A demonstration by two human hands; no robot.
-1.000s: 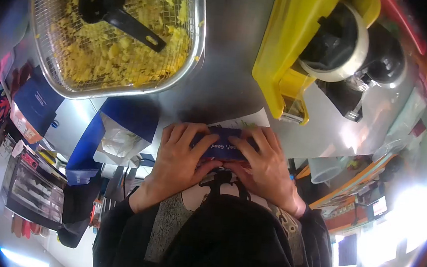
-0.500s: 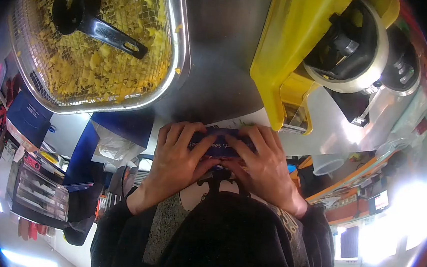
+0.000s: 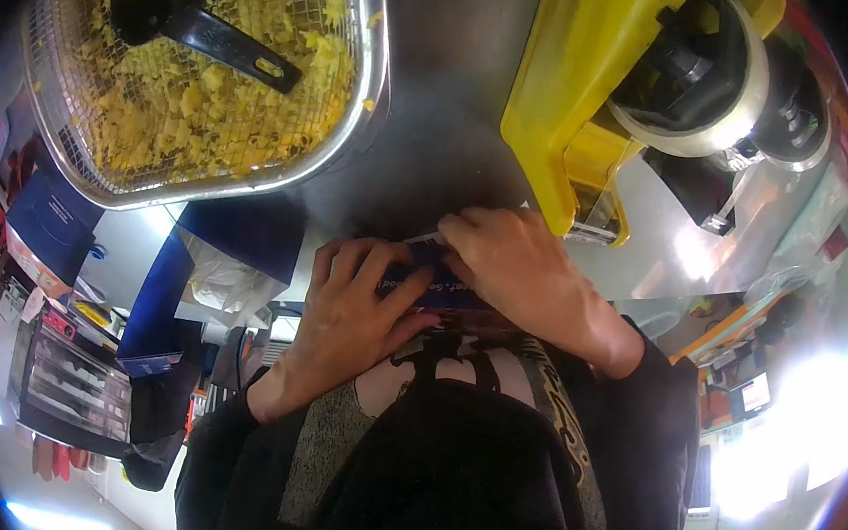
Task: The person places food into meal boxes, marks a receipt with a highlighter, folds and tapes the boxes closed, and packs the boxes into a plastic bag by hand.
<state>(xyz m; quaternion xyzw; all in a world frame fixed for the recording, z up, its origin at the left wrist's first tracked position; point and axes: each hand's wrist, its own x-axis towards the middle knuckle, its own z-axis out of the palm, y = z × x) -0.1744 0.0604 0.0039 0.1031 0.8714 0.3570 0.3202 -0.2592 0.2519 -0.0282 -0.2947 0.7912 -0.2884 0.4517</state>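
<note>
A dark blue box with white printed lettering (image 3: 429, 287) lies close to my body at the near edge of the metal surface. Around its left side my left hand (image 3: 351, 304) is closed, fingers bent over the top and thumb along the near side. My right hand (image 3: 532, 279) sits higher, over the box's far right part, with curled fingers pressed at the far edge. Its fingertips are partly hidden, and so is the underside of the box.
Upper left stands a metal mesh basket (image 3: 371, 72) with yellow crumbly pieces and a black scoop (image 3: 232, 46). A yellow plastic stand (image 3: 567, 87) and a black machine with a pale ring (image 3: 692, 82) are upper right. An open blue box (image 3: 237, 240) holds crumpled plastic.
My right hand has moved away from the box's near side, up to its far right edge, and its wrist has turned. My left hand stays in place on the box.
</note>
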